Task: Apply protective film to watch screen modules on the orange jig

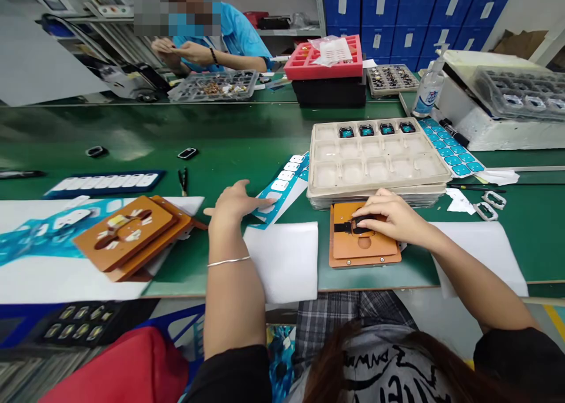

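A small black part (359,226) sits in the cut-out of an orange fixture plate (364,247), which lies on the green workbench (132,135) directly in front of the person. The right hand (392,217) is over it, fingers curled down onto the black part; whether they grip it cannot be told. The left hand (236,203), fingers spread and flat, touches a teal strip of white labels (282,185) (a thin bangle (228,262) circles that wrist), just beside a white sheet (280,262). Behind the fixture stands a stack of beige trays (379,162), and two more orange plates (126,235) lie to the left.
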`<state>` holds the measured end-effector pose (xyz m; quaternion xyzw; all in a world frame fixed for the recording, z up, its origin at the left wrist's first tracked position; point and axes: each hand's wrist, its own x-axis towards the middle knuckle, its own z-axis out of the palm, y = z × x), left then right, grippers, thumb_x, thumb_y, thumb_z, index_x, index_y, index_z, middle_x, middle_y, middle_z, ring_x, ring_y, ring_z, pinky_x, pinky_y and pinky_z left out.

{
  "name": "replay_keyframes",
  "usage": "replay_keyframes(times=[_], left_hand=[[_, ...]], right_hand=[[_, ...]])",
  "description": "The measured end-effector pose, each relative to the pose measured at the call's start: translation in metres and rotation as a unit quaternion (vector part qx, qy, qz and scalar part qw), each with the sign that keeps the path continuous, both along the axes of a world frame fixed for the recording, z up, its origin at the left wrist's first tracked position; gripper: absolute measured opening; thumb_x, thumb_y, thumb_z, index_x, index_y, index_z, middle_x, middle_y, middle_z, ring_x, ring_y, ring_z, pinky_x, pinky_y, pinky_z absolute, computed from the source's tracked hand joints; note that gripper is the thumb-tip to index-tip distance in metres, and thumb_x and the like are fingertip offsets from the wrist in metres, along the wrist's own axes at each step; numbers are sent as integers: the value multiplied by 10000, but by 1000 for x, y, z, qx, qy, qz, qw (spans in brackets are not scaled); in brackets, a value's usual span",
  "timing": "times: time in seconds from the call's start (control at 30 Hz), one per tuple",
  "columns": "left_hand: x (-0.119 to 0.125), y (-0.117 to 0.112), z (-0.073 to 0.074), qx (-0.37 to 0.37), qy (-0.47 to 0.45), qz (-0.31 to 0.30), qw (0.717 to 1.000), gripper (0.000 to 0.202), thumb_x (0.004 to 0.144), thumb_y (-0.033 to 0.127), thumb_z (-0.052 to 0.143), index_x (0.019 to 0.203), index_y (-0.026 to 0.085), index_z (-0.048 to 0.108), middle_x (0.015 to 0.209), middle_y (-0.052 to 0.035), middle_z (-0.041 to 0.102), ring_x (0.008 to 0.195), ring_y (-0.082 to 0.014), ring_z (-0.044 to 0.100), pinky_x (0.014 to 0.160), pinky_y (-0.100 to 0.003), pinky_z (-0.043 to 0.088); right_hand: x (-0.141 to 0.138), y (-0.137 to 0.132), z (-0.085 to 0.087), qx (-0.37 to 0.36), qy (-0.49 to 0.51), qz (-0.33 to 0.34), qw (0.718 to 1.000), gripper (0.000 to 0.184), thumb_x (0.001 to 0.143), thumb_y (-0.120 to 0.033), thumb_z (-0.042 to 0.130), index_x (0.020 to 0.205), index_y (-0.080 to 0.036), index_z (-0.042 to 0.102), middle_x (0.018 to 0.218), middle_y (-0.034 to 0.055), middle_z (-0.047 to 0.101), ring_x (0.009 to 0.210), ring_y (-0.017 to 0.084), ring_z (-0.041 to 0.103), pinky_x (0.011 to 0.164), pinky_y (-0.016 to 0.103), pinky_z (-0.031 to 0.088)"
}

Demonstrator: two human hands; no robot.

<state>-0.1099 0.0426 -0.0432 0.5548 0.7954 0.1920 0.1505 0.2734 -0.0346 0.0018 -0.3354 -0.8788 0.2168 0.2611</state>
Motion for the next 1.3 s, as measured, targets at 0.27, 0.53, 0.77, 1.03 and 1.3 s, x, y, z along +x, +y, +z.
replay_keyframes(times=[0.27,0.53,0.77,1.03,1.3], left_hand=[[50,-11,17,137,21,65,988,455,608,536,828,897,215,686,1199,-212,646,1237,-556,469,954,-787,358],[132,-54,27,448,-26,-468,761,212,927,388,541,1002,280,707,964,-26,756,932,-239,615,927,-441,427],[152,-64,10,334,-22,-634,697,355,905,480,548,1170,297,699,1046,-62,771,997,-285,569,931,-480,337],[151,-72,28,367,-11,-650,665,254,945,409,563,1058,212,678,957,-50,772,942,-258,580,830,-420,392],[153,-74,31,392,-24,-645,656,245,926,405,614,1044,199,674,926,-37,771,907,-239,572,801,-411,420]], right_hand=[[-3,-3,-5,4,-35,-16,999,179,879,-278,724,1048,-236,685,1050,53,695,973,239,581,896,436,475],[29,6,34,107,193,-96,971,110,928,-346,646,942,-242,680,975,27,692,809,160,638,691,304,517],[97,87,61,113,11,-322,940,164,901,-272,587,981,-177,694,1062,80,694,859,188,627,797,345,502],[92,159,52,87,-149,-283,944,169,873,-275,653,951,-161,752,1045,143,744,1115,328,564,971,489,410],[103,170,54,26,-100,-239,966,256,747,-337,778,933,-162,761,834,60,754,855,238,681,828,366,505]])
